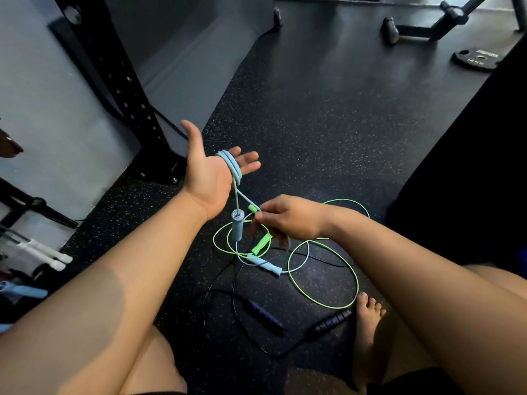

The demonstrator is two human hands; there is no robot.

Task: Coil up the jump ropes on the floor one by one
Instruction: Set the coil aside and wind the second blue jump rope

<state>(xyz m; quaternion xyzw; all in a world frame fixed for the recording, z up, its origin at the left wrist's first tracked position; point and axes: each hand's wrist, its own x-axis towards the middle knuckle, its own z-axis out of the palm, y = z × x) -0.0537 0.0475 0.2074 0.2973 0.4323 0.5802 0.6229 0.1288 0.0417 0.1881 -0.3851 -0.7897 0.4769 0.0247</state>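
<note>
Right fingers (264, 219) on blue jump rope (231, 165), coils around left hand (204, 178).

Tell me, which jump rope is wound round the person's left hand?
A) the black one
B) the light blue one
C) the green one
B: coils of the light blue rope loop round the fingers of the left hand, while the green rope and the black rope lie on the floor.
</note>
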